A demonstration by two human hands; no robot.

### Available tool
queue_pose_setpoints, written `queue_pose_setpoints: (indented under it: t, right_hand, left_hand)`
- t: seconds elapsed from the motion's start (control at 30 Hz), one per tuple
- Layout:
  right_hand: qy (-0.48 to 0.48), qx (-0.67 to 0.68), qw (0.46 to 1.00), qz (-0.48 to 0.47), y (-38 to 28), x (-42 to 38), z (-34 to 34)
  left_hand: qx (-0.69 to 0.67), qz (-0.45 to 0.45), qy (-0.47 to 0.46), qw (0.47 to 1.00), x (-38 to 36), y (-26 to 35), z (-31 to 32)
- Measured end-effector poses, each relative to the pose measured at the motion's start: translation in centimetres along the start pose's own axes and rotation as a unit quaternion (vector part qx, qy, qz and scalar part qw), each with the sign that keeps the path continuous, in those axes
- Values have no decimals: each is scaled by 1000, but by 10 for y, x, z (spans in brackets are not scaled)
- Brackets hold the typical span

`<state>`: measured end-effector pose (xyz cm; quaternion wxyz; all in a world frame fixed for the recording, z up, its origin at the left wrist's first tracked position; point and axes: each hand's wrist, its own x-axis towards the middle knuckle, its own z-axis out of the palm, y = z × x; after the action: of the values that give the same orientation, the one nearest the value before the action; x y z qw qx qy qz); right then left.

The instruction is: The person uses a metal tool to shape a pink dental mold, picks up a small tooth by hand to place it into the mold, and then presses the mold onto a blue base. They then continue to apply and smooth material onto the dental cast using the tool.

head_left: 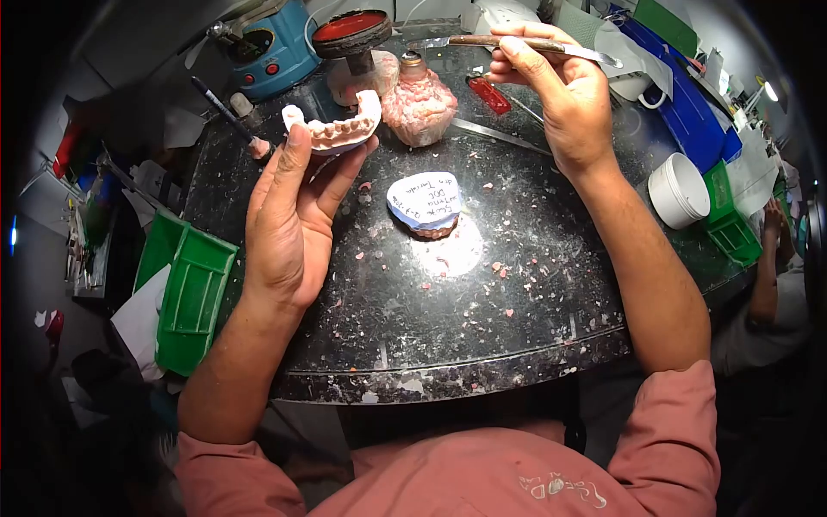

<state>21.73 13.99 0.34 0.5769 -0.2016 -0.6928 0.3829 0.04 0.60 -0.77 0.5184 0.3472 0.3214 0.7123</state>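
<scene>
My left hand [289,228] is raised at the left of the bench, thumb and fingers closed around a white horseshoe-shaped dental cast [338,136] whose row of teeth faces me. Up at the right, my right hand [573,108] grips a wax knife [482,40] by its brown handle, holding it roughly level with metal ends showing on both sides. The knife and the cast are well apart. Between my forearms, a second dental cast [424,200] lies teeth down on the bench, with handwriting on its pale base.
Behind the casts stand a wax-crusted burner [419,108] and a dish of red wax [351,26]. A blue machine [271,53] is back left. A red-handled tool [488,95], white tub [679,191] and green bin [194,297] flank the scrap-strewn bench [517,336]. Another person's hand [773,220] shows far right.
</scene>
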Motion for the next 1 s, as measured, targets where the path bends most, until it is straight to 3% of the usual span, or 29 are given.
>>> queue_pose_setpoints:
  t: [0.2, 0.37, 0.63, 0.73, 0.8, 1.0]
  right_hand:
    - [-4, -8, 1000, 1, 0, -1, 0]
    - [8, -5, 1000, -2, 0, 0, 0]
    - [10, 14, 1000, 1, -4, 0, 2]
    - [0, 62, 998, 2, -17, -5, 6]
    - [-68, 22, 997, -6, -24, -8, 8]
    - [-88, 5, 995, -56, -25, -10, 12]
  left_hand:
    - [-6, -4, 2, 1000, 0, -1, -3]
    - [122, 77, 3, 990, -4, -4, 2]
    - [223, 109, 11, 969, -5, -5, -1]
    - [244, 111, -5, 963, -7, -4, -2]
    - [242, 115, -19, 963, -7, -4, -1]
    - [267, 130, -28, 955, -8, -5, 1]
